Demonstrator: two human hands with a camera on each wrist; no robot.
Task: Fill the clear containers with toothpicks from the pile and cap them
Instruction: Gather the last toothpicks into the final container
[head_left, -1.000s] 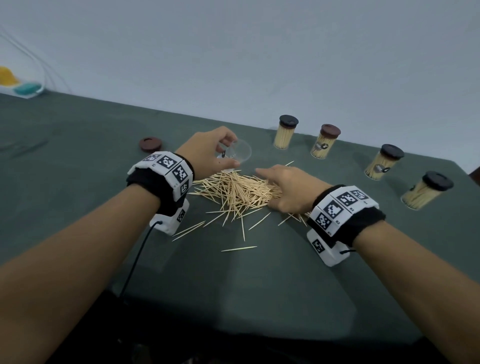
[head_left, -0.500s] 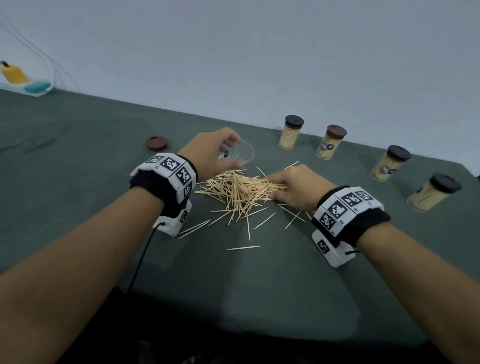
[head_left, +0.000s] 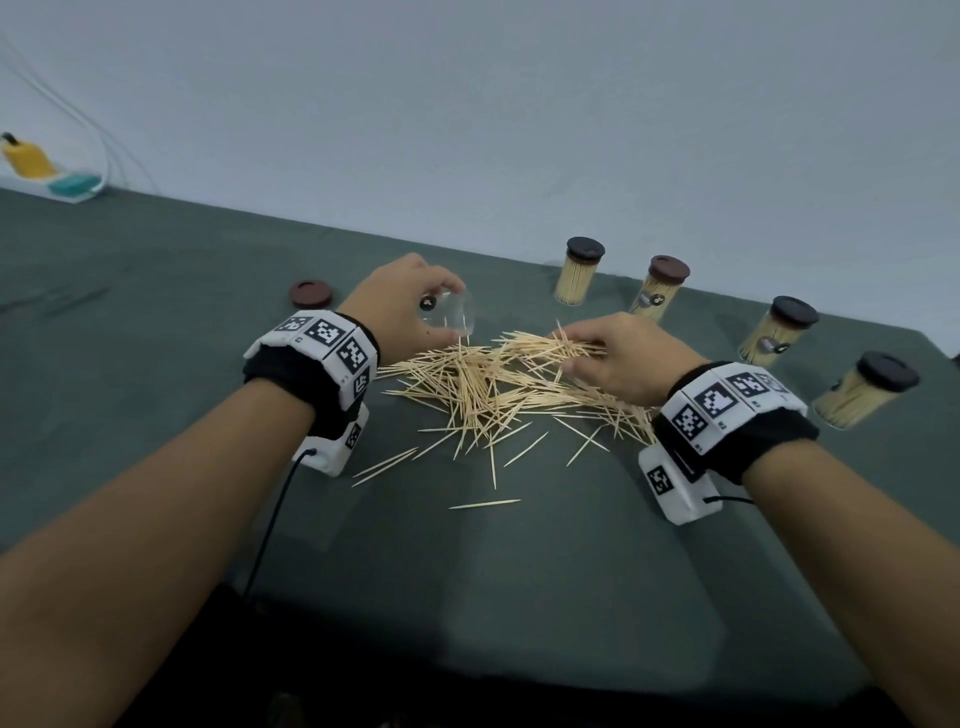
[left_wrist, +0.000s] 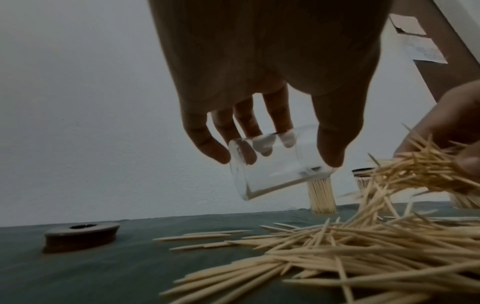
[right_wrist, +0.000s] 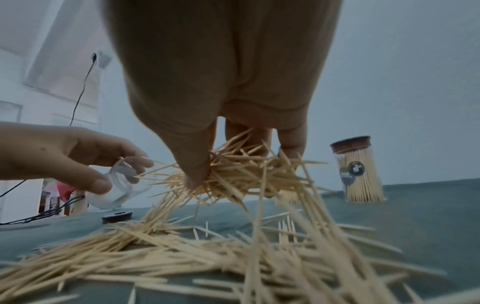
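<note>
While head view hides it, right hand pinches toothpicks.

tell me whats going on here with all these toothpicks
A person is packing toothpicks into clear containers. The left hand holds an empty clear container tilted above the table, while the right hand lifts a bunch of toothpicks from the pile. Four filled, capped containers stand behind; a loose cap lies on the cloth.

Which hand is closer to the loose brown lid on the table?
Left. The left hand holds a jar just right of the lid; the right hand is farther, across the toothpicks.
</note>
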